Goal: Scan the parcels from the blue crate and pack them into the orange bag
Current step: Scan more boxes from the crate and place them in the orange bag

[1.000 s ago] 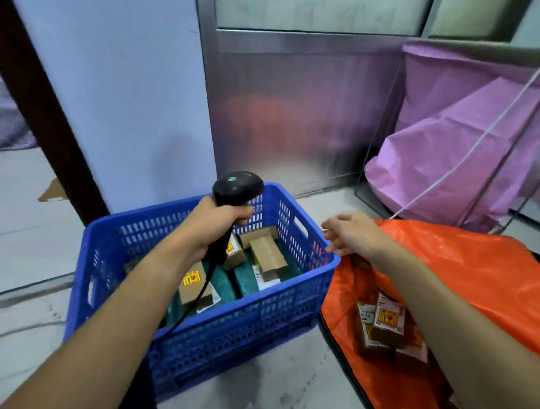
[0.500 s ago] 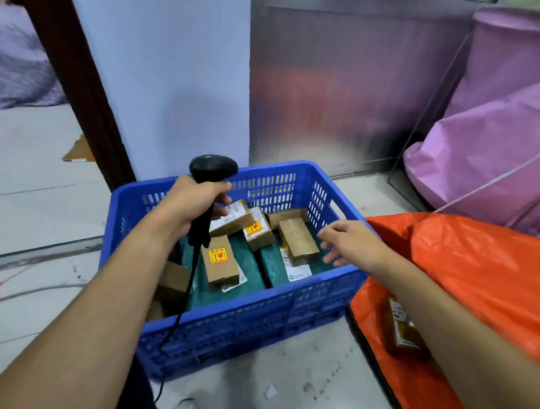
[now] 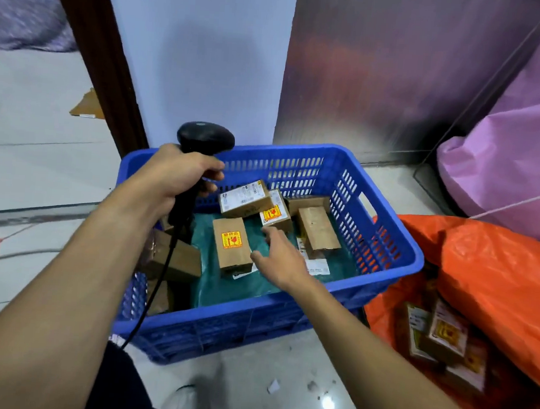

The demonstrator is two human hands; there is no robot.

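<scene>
The blue crate (image 3: 384, 241) stands on the floor with several small cardboard parcels on a green packet inside. My left hand (image 3: 174, 178) grips a black barcode scanner (image 3: 204, 137) over the crate's left side, its cable hanging down. My right hand (image 3: 279, 256) reaches into the crate with fingers spread and relaxed, just right of a parcel with a yellow and red sticker (image 3: 232, 243), holding nothing. The orange bag (image 3: 488, 267) lies open to the right with several parcels (image 3: 444, 341) in it.
A purple sack (image 3: 515, 151) leans on a wire frame at the back right. A metal panel (image 3: 383, 68) and pale wall stand behind the crate. A dark post (image 3: 97, 48) rises at the left. Floor tiles spread in front.
My right hand has moved from the crate's right rim down and left into the crate, close to the stickered parcel. The view has tilted further down. The left hand still holds the scanner.
</scene>
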